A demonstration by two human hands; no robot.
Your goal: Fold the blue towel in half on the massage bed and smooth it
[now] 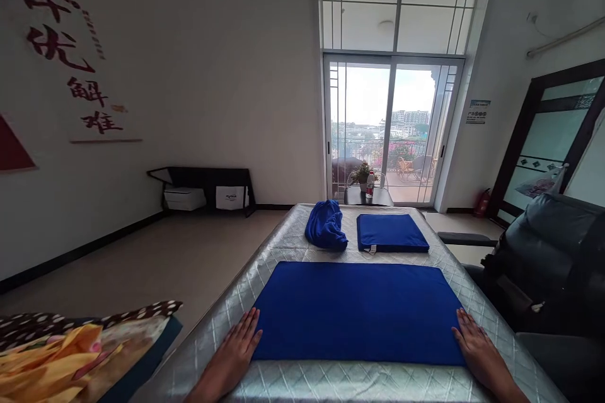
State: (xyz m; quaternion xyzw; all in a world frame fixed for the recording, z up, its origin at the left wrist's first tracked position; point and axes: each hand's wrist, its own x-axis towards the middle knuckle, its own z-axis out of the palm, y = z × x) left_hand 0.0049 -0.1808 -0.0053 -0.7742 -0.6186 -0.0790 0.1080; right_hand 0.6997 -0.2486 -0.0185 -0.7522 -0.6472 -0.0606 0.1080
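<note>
A flat blue cloth [359, 312], folded into a wide rectangle, lies across the near part of the table. My left hand [239, 339] rests at its left edge, fingers stretched out flat. At the opposite edge my right hand [472, 340] lies flat too, fingers extended and touching the cloth's side. Neither hand grips anything. Farther back sits a crumpled blue cloth [326, 225] in a loose heap. Beside it, to the right, is a neatly folded stack of blue cloth [392, 232] with a small white tag at its front edge.
The table wears a silvery quilted cover [331, 384]. A dark armchair [548, 264] stands close on the right. Patterned bedding [70, 352] lies low at the left. Beyond the table's far end, a small table [352, 198] holds a plant and a bottle [370, 186].
</note>
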